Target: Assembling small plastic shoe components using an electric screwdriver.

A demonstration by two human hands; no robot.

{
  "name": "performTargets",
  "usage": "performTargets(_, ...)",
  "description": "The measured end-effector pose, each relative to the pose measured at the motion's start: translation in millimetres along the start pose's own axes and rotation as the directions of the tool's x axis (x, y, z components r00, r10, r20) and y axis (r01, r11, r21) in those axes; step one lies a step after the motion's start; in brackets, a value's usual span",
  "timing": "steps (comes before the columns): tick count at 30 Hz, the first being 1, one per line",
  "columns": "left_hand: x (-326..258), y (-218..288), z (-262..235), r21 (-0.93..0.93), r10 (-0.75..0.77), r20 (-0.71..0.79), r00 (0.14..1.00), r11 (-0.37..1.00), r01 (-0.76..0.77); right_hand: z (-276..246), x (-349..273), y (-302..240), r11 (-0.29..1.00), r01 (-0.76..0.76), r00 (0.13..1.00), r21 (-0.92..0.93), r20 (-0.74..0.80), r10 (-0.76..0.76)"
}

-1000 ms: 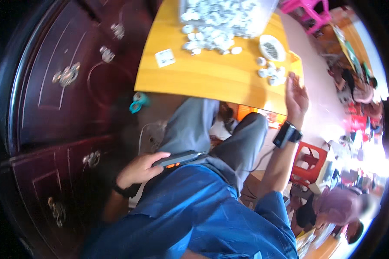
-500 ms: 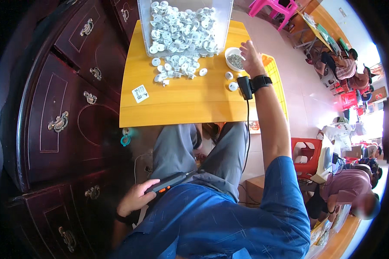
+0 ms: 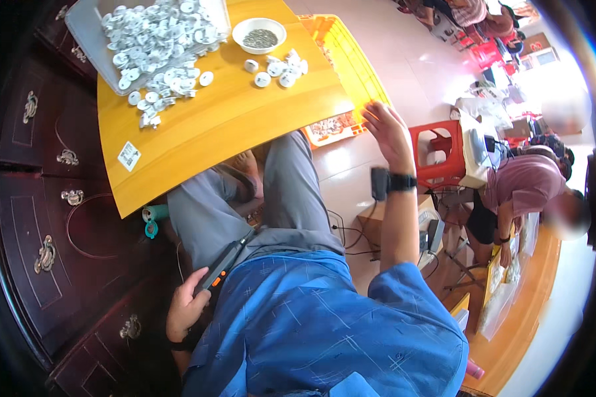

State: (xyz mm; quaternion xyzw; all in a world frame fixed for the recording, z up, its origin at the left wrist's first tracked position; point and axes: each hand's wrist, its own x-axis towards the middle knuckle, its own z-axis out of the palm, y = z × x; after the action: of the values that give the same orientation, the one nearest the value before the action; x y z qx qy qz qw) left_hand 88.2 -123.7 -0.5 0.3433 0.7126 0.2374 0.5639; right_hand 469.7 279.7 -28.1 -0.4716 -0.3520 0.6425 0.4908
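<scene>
My left hand point(image 3: 187, 309) rests by my hip, closed around a slim black tool with an orange mark point(image 3: 223, 263) that lies along my grey trouser leg. My right hand point(image 3: 387, 132) hangs in the air to the right of the yellow wooden table point(image 3: 225, 126), fingers apart and holding nothing; a black watch band sits on that wrist. On the table lie several white round caps point(image 3: 281, 69), a white bowl of small dark parts point(image 3: 259, 35) and a clear tray heaped with white caps point(image 3: 152, 36).
A dark wooden cabinet with brass handles point(image 3: 46, 251) stands on my left. A yellow crate point(image 3: 341, 63) sits on the floor beyond the table. A red plastic stool point(image 3: 440, 152) and a person in a mauve shirt point(image 3: 523, 192) are to the right.
My right hand has left the bowl and caps on the table and swung out to the right, off the table edge. My left hand keeps hold of the black tool.
</scene>
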Motion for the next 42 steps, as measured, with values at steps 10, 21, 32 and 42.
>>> performTargets(10,21.9,17.2,5.5,0.057,-0.106,0.127,0.986,0.993,0.099,-287.8,-102.5,15.8,0.905,0.092,0.658,-0.416,-0.656,-0.369)
performTargets(21,72.2,53.6,19.8,0.183,-0.251,0.186,0.95,0.959,0.218,-507.2,-219.4,73.1,0.704,-0.565,0.307,-0.431,-0.901,-0.305)
performTargets(32,96.8,67.5,35.3,0.074,-0.327,0.208,0.922,0.945,0.319,-542.2,-240.1,113.5,0.729,-0.648,0.279,-0.22,-0.959,-0.042)
performTargets(42,105.6,73.6,38.5,0.098,-0.329,0.233,0.915,0.944,0.315,-547.2,-237.8,106.5,0.781,-0.55,0.541,-0.296,-0.839,0.062)
